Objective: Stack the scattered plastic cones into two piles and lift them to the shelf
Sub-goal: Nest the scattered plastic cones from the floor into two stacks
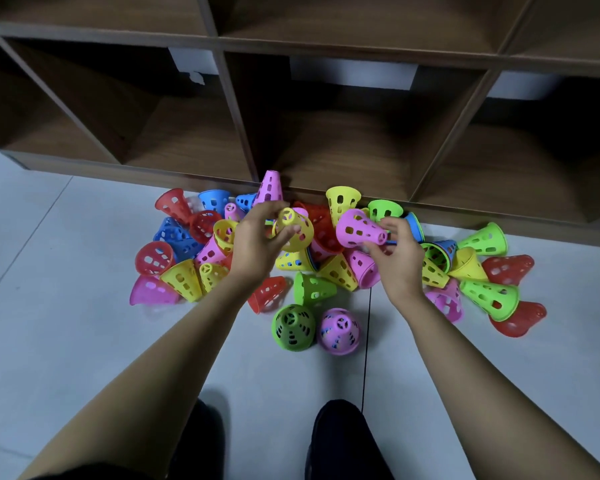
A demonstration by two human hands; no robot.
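Yellow cone in left hand — pink cone, right hand.

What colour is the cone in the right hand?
Pink with cut-out holes. The head view shows the pink cone in the right hand.

A pale tiled floor carries a heap of perforated plastic cones against the wooden shelf base at 12 o'clock. A green cone and a pink cone stand upright at the heap's 6 o'clock edge.
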